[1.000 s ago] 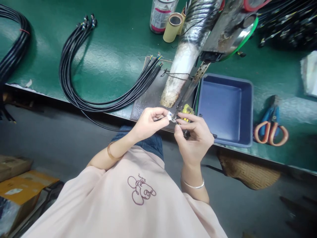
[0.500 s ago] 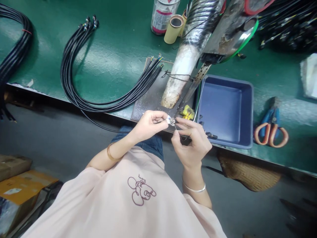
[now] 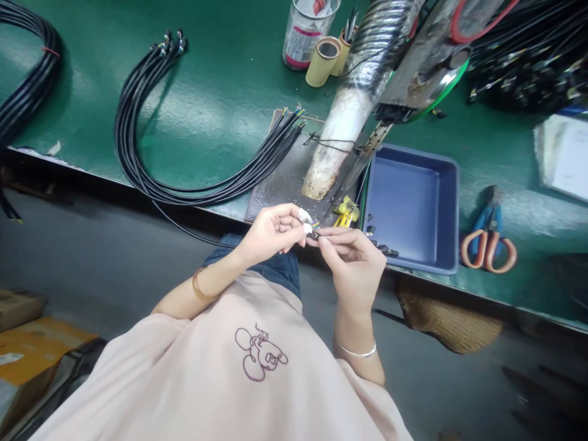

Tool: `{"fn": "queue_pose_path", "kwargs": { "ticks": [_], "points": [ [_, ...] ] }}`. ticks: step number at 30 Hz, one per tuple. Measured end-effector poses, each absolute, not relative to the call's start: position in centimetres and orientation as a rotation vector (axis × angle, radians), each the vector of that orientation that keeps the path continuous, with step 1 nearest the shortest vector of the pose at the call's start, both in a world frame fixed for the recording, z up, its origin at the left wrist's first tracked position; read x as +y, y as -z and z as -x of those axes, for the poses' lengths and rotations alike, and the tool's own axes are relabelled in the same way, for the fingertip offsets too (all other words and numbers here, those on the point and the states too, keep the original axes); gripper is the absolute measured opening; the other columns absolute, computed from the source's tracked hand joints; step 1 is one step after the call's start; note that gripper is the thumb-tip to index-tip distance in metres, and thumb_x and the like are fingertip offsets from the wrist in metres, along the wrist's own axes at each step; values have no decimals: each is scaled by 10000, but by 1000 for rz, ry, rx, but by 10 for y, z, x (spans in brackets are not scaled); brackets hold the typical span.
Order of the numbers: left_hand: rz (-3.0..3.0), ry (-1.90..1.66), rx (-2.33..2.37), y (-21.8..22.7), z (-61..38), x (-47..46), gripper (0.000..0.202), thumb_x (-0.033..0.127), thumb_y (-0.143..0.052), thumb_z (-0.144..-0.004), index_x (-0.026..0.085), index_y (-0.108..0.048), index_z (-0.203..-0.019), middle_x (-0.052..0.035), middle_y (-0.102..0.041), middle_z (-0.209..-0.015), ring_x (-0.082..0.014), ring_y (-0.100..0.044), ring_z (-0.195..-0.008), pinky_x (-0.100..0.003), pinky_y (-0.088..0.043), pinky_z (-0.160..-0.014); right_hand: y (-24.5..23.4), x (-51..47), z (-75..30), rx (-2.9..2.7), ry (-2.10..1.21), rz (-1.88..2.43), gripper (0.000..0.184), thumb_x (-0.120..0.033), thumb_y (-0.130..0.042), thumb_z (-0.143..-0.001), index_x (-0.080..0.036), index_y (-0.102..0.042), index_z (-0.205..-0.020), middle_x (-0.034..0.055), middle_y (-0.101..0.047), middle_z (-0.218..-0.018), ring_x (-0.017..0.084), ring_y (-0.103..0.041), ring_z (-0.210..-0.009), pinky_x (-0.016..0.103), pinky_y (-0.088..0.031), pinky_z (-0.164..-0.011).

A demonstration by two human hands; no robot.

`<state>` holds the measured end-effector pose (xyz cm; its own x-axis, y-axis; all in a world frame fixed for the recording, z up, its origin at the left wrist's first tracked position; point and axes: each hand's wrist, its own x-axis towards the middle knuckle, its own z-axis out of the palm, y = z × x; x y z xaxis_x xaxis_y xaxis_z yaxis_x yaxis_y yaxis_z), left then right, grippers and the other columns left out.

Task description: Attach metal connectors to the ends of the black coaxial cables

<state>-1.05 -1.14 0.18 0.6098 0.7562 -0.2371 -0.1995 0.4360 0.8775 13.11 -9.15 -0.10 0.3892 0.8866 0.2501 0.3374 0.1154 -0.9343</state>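
My left hand (image 3: 275, 231) is closed in a pinch near the bench's front edge, white coverings on its thumb and a fingertip. From it stick short coloured wires (image 3: 315, 225), the end of a black cable (image 3: 190, 234) that runs in from the left behind the hand. My right hand (image 3: 351, 257) is closed too, thumb and fingers pinching a small dark connector (image 3: 315, 235) right against the wire ends. Whether wires and connector are joined is too small to tell. Close behind the hands lies a yellow object (image 3: 346, 213) beside a metal bar.
A bundle of black cables (image 3: 184, 197) curves across the green bench (image 3: 220, 79). A white-wrapped duct (image 3: 333, 135) slants down before me. To the right are a blue tray (image 3: 452, 208) with small black parts and orange-handled pliers (image 3: 489, 236). Cardboard tubes (image 3: 323, 61) stand behind.
My right hand has moved slightly left, and its spread fingers have closed around the connector. My left hand has turned a little, so the coloured wires now show.
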Motion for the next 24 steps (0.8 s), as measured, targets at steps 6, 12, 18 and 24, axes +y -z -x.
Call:
{"fn": "queue_pose_path", "kwargs": {
  "ticks": [6, 12, 18, 24],
  "points": [
    [-945, -630, 698, 1, 11, -16, 285, 282, -803, -697, 126, -607, -834, 29, -651, -604, -20, -475, -421, -138, -387, -407, 2, -98, -132, -1288, -165, 1454, 81, -145, -721, -851, -215, -681, -837, 28, -798, -965, 121, -708, -575, 234, -570, -501],
    [-987, -674, 705, 4, 9, -18, 272, 283, -800, -715, 126, -601, -815, 27, -643, -627, -21, -507, -437, -129, -433, -426, -4, -100, -133, -1624, 11, 1421, 161, -87, -707, -842, -244, -674, -848, 10, -808, -960, 173, -783, -792, 245, -599, -608],
    [-950, -650, 688, 2, 11, -15, 266, 282, -768, -745, 134, -570, -846, 34, -641, -634, -15, -486, -408, -121, -393, -386, 1, -99, -136, -1588, -21, 1413, 177, -76, -718, -833, -243, -687, -884, 4, -796, -903, 176, -778, -806, 288, -628, -718],
    [-932, -603, 669, 0, 11, -16, 299, 286, -794, -723, 143, -558, -839, 49, -634, -615, -13, -471, -399, -128, -369, -380, 5, -96, -134, -1443, -36, 1463, 132, -119, -735, -833, -237, -676, -825, -1, -766, -846, 170, -745, -762, 302, -605, -665]
  ]
}}
